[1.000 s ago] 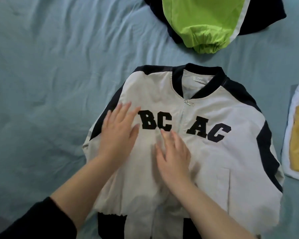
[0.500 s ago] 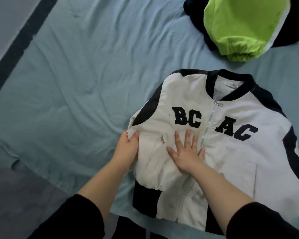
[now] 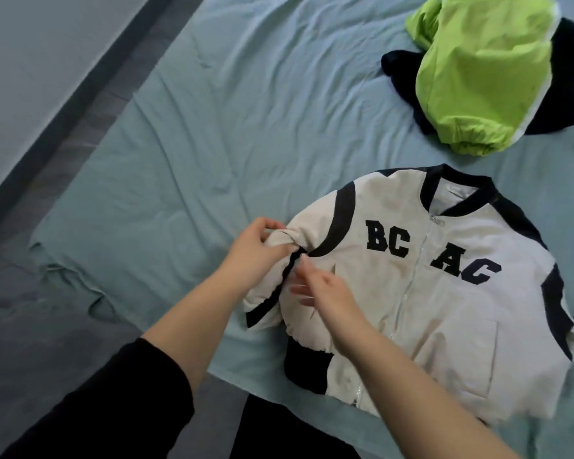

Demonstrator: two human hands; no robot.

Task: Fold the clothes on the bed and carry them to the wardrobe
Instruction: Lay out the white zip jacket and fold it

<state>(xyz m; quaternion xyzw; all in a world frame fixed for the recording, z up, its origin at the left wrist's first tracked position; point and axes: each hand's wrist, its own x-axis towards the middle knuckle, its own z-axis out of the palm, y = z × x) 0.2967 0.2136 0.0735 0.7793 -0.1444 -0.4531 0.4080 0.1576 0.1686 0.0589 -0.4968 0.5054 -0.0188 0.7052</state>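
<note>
Jacket [image 3: 444, 293] folding looks barely begun: one sleeve is gathered, the body lies flat, and the carry to the wardrobe remains. Cream with navy trim and BC AC lettering, zipped and front up, it lies at 4 o'clock on the bed [image 3: 212, 127]. The left hand [image 3: 256, 250] grips the bunched sleeve at the jacket's 9 o'clock edge. The right hand [image 3: 322, 289], blurred, reaches beside it with fingers extended, holding nothing. A lime-and-navy garment [image 3: 484, 77] sits at 1 o'clock.

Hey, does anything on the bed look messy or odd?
The green and black garment lies in a loose heap farther back. The sleeve of the white jacket is bunched where the left hand grips it.
</note>
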